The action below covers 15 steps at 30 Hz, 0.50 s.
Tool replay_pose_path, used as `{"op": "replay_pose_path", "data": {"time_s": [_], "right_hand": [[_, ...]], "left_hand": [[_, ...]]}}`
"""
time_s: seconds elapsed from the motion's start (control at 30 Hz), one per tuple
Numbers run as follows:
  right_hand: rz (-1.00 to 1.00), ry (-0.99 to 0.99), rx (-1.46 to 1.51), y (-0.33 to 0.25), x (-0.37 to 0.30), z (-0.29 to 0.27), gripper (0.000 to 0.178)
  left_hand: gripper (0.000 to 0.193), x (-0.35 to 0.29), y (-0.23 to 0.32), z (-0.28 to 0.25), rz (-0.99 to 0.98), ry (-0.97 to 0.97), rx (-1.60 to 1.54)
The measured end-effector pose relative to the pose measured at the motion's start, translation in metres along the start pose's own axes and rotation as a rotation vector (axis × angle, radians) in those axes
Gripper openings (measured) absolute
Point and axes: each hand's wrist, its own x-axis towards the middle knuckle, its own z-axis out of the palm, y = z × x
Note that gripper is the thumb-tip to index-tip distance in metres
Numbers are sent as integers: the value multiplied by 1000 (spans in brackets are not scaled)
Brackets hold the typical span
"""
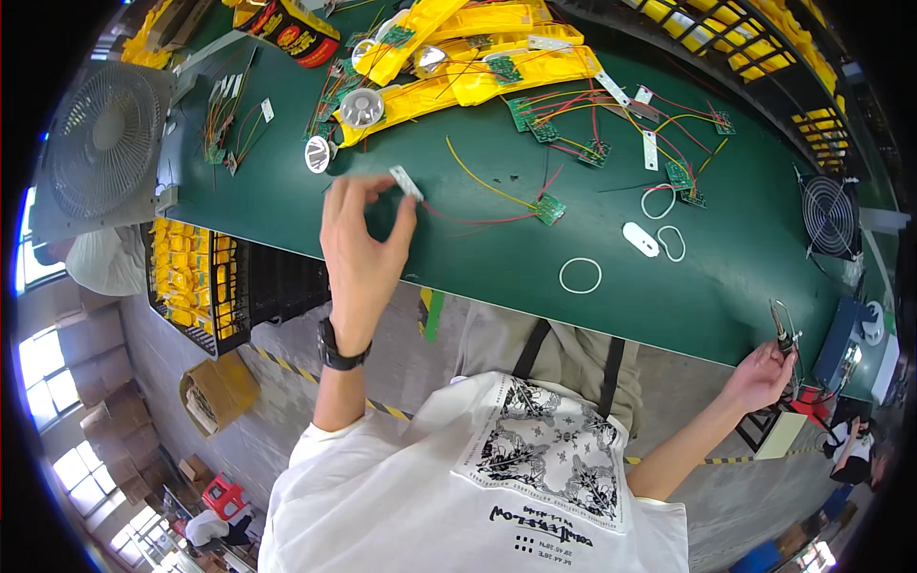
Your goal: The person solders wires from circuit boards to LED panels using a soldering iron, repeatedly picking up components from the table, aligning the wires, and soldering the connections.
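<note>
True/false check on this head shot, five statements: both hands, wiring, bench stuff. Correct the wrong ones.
1. The left hand pinches a small white strip. True.
2. The right hand holds a yellow plastic housing. False: the right hand holds a soldering iron.
3. A thin red wire runs between the strip and a green circuit board. True.
4. The small black fan stands at the left end of the green table. False: the small black fan stands at the right end.
5. A black watch is on the left wrist. True.
</note>
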Motion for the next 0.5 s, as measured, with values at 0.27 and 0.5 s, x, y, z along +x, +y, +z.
{"op": "replay_pose_path", "data": {"time_s": [0.27,0.5], "right_hand": [[-65,-19,-84,-2,2,23,19],[23,-1,-36,17,0,48,21]], "left_hand": [[8,52,-4,-4,220,72,-51],[31,40,20,36,-10,-136,300]]}}
